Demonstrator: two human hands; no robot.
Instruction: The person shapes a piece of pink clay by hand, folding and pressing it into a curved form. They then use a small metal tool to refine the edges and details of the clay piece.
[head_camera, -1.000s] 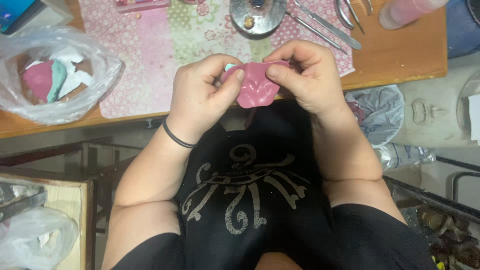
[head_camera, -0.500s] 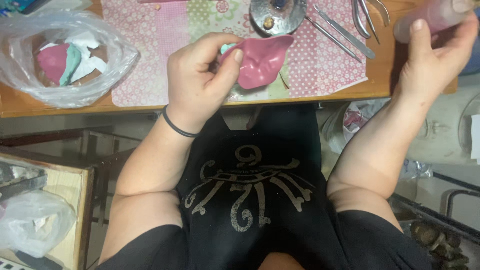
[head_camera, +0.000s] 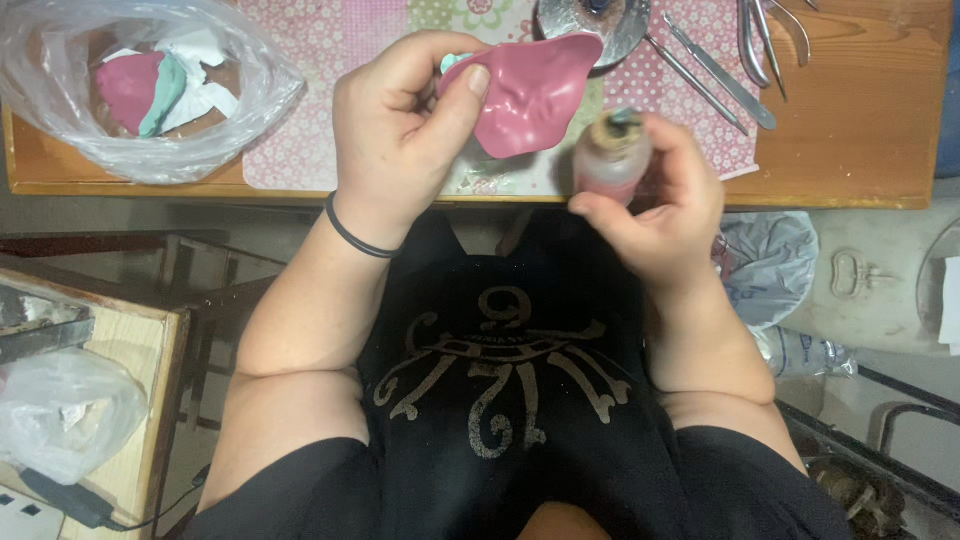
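Observation:
My left hand (head_camera: 405, 130) pinches a pink, flattened lump of clay-like material (head_camera: 530, 92) between thumb and fingers, with a bit of teal showing at its top. It is held over the front edge of the wooden table (head_camera: 860, 150). My right hand (head_camera: 660, 205) grips a small frosted bottle (head_camera: 610, 155) with pink liquid inside, upright, just below and right of the pink lump. The bottle's open top points up toward the lump.
A clear plastic bag (head_camera: 140, 90) with pink, teal and white lumps lies at the table's left. A round metal dish (head_camera: 595, 25) and several metal sculpting tools (head_camera: 720, 70) rest on a pink patterned mat (head_camera: 330, 60). A wooden box (head_camera: 100, 400) stands at lower left.
My right hand let go of the pink lump, reached to the far right of the table, and has come back holding the small bottle next to the lump. My left hand kept its grip.

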